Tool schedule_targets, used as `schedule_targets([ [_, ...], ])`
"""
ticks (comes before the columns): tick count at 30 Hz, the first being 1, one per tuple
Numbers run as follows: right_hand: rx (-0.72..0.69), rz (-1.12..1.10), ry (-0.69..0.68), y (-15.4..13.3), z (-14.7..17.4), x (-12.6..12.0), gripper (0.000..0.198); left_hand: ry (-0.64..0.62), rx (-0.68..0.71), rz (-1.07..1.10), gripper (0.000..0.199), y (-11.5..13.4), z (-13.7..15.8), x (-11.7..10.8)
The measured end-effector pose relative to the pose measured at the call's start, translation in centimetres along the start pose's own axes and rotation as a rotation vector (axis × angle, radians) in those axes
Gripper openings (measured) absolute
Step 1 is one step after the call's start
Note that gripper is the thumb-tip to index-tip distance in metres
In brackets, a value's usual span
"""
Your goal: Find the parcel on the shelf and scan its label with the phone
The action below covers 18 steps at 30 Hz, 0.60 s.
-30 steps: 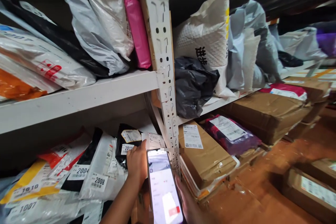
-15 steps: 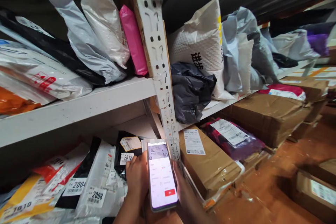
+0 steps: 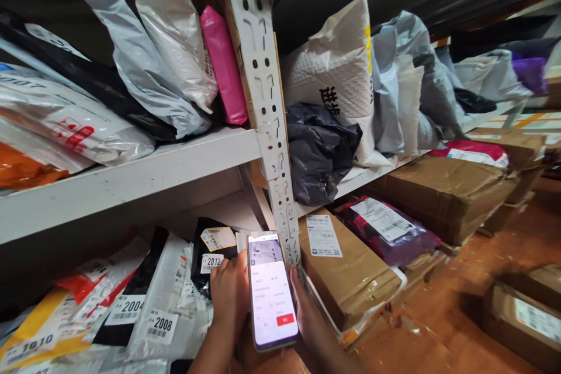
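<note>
Both hands' grip unclear: left hand (image 3: 228, 298) and right hand (image 3: 309, 318) half-hidden beside phone (image 3: 272, 291).

In front of you a white slotted shelf post (image 3: 267, 111) rises through the middle of the frame. At upper left a pink mailer (image 3: 223, 64) leans beside a grey poly bag (image 3: 131, 52) on the white shelf board (image 3: 131, 178). Right of the post you see a crumpled black bag (image 3: 319, 152). At lower right a labelled cardboard box (image 3: 350, 269) lies just beside a purple parcel (image 3: 394, 228).
</note>
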State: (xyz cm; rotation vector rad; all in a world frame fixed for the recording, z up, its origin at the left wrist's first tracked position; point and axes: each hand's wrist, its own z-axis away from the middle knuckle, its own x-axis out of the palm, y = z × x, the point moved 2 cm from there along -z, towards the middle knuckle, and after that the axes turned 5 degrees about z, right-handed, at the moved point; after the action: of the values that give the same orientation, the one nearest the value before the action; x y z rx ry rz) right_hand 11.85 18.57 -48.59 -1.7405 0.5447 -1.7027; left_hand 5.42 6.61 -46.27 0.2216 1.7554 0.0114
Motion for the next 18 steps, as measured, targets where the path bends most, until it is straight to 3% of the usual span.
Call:
schedule_targets([
  [12,0.037,-0.042,-0.200,-0.3,2.6,-0.5,0.058,0.002,0.004,0.011,0.035,-0.1,-0.1,-0.2],
  [18,0.037,-0.140,-0.111,0.9,2.9,-0.9,0.053,0.040,0.014,0.061,0.038,0.0,0.1,-0.2],
])
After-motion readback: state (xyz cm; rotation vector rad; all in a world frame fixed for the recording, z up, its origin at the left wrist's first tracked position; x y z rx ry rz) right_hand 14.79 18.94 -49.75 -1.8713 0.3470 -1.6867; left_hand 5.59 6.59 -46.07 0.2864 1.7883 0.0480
